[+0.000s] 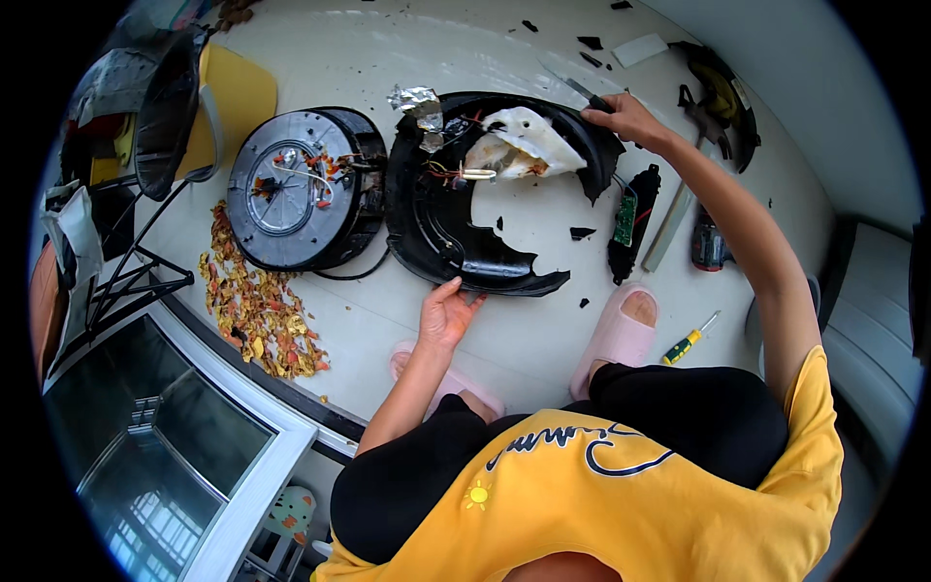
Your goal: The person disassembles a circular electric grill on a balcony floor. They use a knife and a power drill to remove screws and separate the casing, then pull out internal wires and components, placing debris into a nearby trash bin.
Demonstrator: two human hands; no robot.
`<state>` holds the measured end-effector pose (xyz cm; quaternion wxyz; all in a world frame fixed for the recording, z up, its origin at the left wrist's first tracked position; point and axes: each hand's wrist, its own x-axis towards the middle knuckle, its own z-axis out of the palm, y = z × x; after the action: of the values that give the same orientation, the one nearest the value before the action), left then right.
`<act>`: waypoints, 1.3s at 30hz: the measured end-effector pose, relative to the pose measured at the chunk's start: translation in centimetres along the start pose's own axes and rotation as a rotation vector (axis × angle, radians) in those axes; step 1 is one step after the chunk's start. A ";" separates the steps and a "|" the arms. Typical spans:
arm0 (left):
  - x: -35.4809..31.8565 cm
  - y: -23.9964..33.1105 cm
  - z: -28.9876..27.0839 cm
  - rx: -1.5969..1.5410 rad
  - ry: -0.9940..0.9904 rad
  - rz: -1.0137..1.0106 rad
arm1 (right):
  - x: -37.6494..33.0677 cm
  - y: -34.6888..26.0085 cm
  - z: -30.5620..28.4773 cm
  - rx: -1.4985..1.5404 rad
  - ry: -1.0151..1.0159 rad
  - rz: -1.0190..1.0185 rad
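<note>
A broken black plastic housing (417, 228) lies on the floor before me, its ring snapped open on the right. My left hand (446, 315) grips its near edge, fingers partly hidden beneath the rim. Beyond its far right part, my right hand (626, 118) is closed around the black handle of a knife (580, 90), the thin blade pointing away and left. Inside the housing sit a torn white plastic piece (529, 141) with brown stains, several thin wires (446, 173) and crumpled foil (419, 105). A round grey-and-black appliance base (296, 189) with wiring stands to the left.
Dried peel-like flakes (257, 315) are heaped at the left. Near my pink slippers (621, 330) lie a screwdriver (690, 339), a black strip with a green circuit board (632, 223) and a dark-red tool (708, 242). Black shards (590, 43) dot the far floor; a yellow bin (233, 97) stands left.
</note>
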<state>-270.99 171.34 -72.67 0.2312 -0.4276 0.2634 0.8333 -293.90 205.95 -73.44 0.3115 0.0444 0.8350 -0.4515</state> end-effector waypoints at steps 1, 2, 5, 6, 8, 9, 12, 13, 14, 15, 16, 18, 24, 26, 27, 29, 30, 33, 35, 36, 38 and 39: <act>-0.2 0.0 0.2 -0.006 0.007 0.002 | -0.6 0.5 0.1 0.027 0.023 -0.031; -0.6 0.0 0.4 -0.011 0.016 0.006 | -1.4 0.8 0.4 0.055 0.043 -0.064; -0.5 0.3 0.4 -0.010 0.017 0.012 | -3.0 1.2 0.5 0.111 0.075 -0.002; -0.6 0.7 0.9 -0.001 0.006 0.003 | -3.5 1.4 0.5 0.148 0.074 0.016; -1.0 1.4 2.1 0.041 0.018 0.006 | -4.0 1.6 0.1 0.195 0.057 0.065; -0.8 1.6 2.1 0.051 0.012 0.000 | -4.3 1.6 -0.1 0.195 0.049 0.081; -0.3 2.1 2.3 0.076 0.003 -0.011 | -4.8 1.7 0.0 0.207 0.079 0.060; -0.3 2.3 2.5 0.087 0.009 -0.008 | -4.9 1.8 -0.1 0.148 0.123 0.008; -0.7 2.4 2.8 0.104 0.019 -0.002 | -5.2 1.8 0.0 0.095 0.165 -0.044; -0.8 2.5 3.0 0.119 0.029 0.004 | -5.6 1.8 -0.1 0.042 0.206 -0.096; -0.6 2.6 2.9 0.142 0.056 0.016 | -6.6 2.0 -0.3 -0.044 0.327 -0.145; -0.3 3.1 2.7 0.180 0.084 0.051 | -9.3 2.5 -0.4 -0.063 0.519 -0.064; -1.8 5.1 6.5 0.305 0.089 0.037 | -16.1 5.8 4.9 0.099 0.802 0.077; -2.6 5.4 8.4 0.314 0.104 0.017 | -16.0 5.6 7.4 0.022 0.848 0.101; -2.9 5.6 9.2 0.318 0.110 0.010 | -15.6 5.2 8.4 -0.047 0.865 0.100; -3.1 5.9 10.1 0.291 0.106 -0.014 | -14.8 4.0 9.5 -0.062 0.844 0.196; -3.2 5.8 10.4 0.285 0.106 -0.006 | -14.5 4.0 9.9 -0.039 0.840 0.196; -3.4 5.6 11.2 0.261 0.088 -0.013 | -13.6 4.2 9.8 0.028 0.809 0.247; -3.4 5.5 11.2 0.238 0.084 -0.022 | -13.0 4.3 9.3 0.077 0.781 0.285; -3.2 5.4 11.0 0.225 0.090 -0.024 | -12.8 4.5 9.1 0.103 0.767 0.298; -2.7 5.1 10.4 0.210 0.098 -0.035 | -12.2 5.5 8.6 0.184 0.735 0.316; -2.5 5.0 10.1 0.207 0.098 -0.043 | -11.9 6.4 8.3 0.238 0.718 0.319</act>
<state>-278.71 173.66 -64.38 0.2787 -0.4473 0.3500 0.7744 -278.06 205.69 -74.72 0.0590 0.3638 0.8152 -0.4467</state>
